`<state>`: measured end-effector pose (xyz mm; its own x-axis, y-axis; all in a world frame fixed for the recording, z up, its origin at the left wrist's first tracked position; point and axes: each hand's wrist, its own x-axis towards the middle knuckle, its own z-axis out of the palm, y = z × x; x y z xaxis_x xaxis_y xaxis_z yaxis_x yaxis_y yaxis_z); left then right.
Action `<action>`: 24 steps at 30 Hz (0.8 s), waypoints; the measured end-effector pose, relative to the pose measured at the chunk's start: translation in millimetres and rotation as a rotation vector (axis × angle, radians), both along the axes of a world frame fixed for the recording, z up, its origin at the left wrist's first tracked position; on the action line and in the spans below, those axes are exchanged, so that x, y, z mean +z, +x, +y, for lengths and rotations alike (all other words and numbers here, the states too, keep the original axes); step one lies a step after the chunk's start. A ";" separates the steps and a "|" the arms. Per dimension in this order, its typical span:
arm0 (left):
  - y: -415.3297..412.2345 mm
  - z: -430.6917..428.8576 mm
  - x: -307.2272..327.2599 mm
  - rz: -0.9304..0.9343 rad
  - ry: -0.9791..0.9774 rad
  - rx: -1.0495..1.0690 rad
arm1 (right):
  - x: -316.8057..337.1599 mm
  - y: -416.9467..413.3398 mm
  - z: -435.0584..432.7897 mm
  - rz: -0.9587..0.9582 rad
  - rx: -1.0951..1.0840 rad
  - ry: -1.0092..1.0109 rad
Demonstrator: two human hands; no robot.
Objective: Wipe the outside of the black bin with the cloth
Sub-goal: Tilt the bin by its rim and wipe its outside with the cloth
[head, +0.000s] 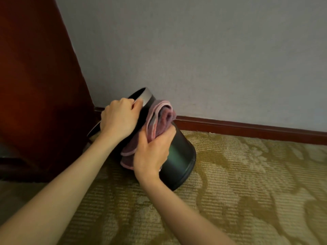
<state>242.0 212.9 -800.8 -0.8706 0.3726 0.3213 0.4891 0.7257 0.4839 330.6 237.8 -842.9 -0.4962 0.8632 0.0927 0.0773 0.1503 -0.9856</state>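
Between both hands, the tilted black bin rests on carpet. Left hand grips its silver rim. Right hand clutches the pink cloth against its side.

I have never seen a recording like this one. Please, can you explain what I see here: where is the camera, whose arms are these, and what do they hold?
There is no machine here. A person wears one camera on the head, so the picture looks forward and down at that person's own two bare arms. The left hand grips a black bin at its silver rim. The bin is tilted, with its mouth up and to the left. The right hand holds a bunched pink cloth against the bin's outer side. Below is a patterned carpet. Behind stands a pale wall with a dark red skirting board, and there is dark wood at the left.
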 end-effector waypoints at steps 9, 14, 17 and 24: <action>5.3 3.3 -3.9 0.026 0.028 -0.019 | 26.4 -19.6 49.4 -0.108 -0.027 -0.051; 11.3 -6.2 -8.0 0.047 0.061 -0.062 | 44.7 -49.2 91.7 -0.287 0.089 -0.038; 13.0 -13.2 -10.0 0.059 0.064 -0.080 | 45.1 -74.8 110.7 -0.352 0.180 -0.010; 21.9 -24.9 -17.8 0.085 0.083 -0.145 | 44.0 -120.5 144.0 -0.567 0.443 -0.050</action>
